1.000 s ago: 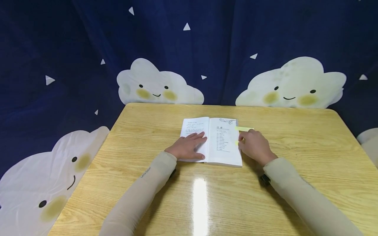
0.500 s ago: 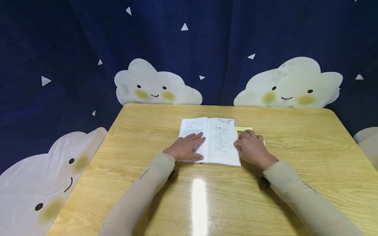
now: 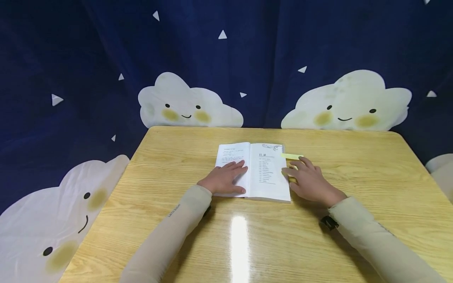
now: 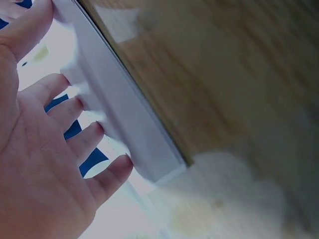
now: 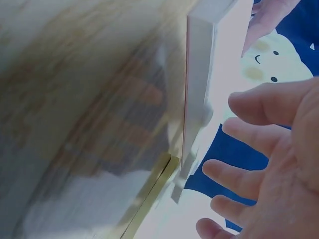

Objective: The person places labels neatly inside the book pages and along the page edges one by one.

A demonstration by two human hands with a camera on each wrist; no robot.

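An open book (image 3: 270,184) with printed pages lies on the table. My left hand (image 3: 224,179) rests on its left page with fingers spread; in the left wrist view its fingers lie along the page's bulge, near the block's edge. My right hand (image 3: 309,181) hovers at the book's right edge, fingers loosely extended; the right wrist view shows nothing between them. A pale yellow paper strip (image 3: 293,156) reaches out from the right page's edge. More yellow paper (image 3: 292,179) shows under my right fingers, partly hidden. In the right wrist view, a small tab (image 5: 177,191) juts from the book.
The glossy wooden table (image 3: 177,157) has a bright light reflection in front of the book. A dark blue curtain (image 3: 262,47) with smiling clouds hangs behind the table's far edge. Dark wrist cameras sit under both cream sleeves.
My right hand's fingers have loosened from a curled pose at the book's right edge, and the hand has drawn slightly right. My left hand stays on the left page.
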